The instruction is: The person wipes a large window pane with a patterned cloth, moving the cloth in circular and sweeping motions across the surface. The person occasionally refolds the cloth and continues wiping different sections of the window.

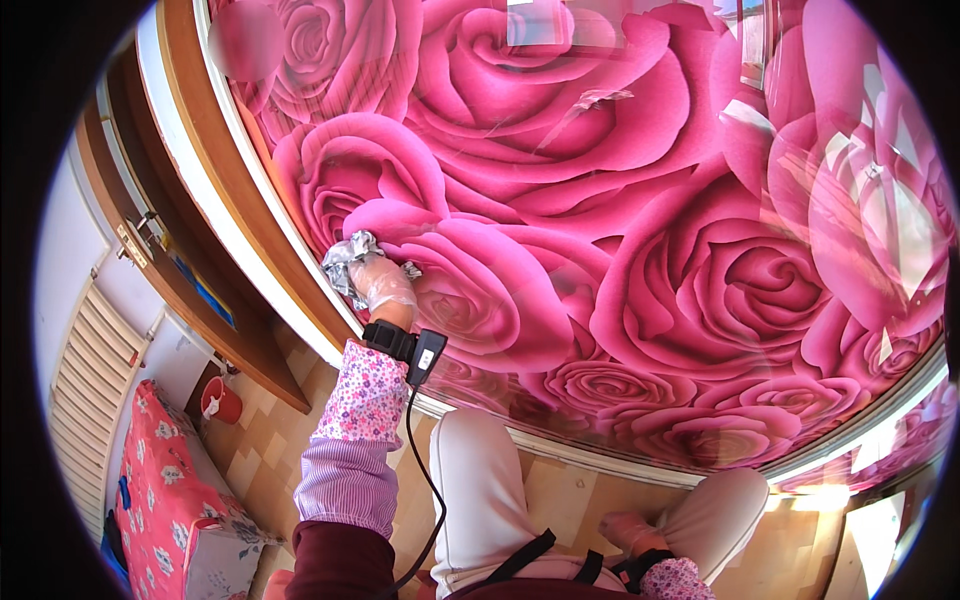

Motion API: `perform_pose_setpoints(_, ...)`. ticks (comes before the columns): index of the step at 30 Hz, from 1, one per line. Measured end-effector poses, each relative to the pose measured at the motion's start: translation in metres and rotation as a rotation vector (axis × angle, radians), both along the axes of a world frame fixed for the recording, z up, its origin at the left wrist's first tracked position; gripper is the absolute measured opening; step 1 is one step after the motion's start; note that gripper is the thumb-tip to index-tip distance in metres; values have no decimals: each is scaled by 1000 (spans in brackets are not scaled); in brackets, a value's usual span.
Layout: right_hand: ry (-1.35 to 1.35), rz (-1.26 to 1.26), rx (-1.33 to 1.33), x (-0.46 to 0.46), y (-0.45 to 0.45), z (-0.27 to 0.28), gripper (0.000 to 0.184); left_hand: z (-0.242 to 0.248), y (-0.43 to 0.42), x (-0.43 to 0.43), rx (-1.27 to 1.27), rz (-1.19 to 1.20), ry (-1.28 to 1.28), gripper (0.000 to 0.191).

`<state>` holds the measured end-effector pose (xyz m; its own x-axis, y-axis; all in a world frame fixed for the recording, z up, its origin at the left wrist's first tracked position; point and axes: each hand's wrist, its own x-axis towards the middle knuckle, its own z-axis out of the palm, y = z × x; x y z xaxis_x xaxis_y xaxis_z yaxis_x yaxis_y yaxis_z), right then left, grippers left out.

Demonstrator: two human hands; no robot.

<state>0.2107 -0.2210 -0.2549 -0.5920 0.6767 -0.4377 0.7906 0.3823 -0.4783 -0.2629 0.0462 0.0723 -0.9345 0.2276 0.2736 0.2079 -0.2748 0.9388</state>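
Note:
My left hand point(379, 281), in a clear plastic glove, grips a crumpled grey-and-white cloth point(352, 255). It presses the cloth against a glossy panel point(517, 300) printed with large pink roses, close to the panel's white left edge. A black strap with a small black box point(427, 357) sits on that wrist, and a cable runs down from it. Low in the view, my right hand point(634, 534) is beside my right knee, away from the panel. It seems gloved too; whether its fingers hold anything is unclear.
Brown-and-white door framing point(217, 180) borders the panel on the left. Beyond it are a wooden door point(187, 292) standing ajar, a radiator point(86, 405), a red bucket point(222, 400) and a box-like piece under a red floral cover point(161, 487). Reflections cross the panel's upper right.

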Motion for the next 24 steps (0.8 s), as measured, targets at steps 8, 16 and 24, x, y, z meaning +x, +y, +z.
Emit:
perform_pose_setpoints(8, -75, 60, -48, -16, 3, 35, 26, 66, 30, 86, 68, 23, 1127, 22)
perform_pose_setpoints(16, -88, -67, -149, -23, 3, 71, 34, 153, -51, 314, 649, -402, 1075, 27)
perform_pose_setpoints(24, -123, -156, -293, -39, 9, 72, 36, 182, -53, 308, 548, -305, 2171, 24)
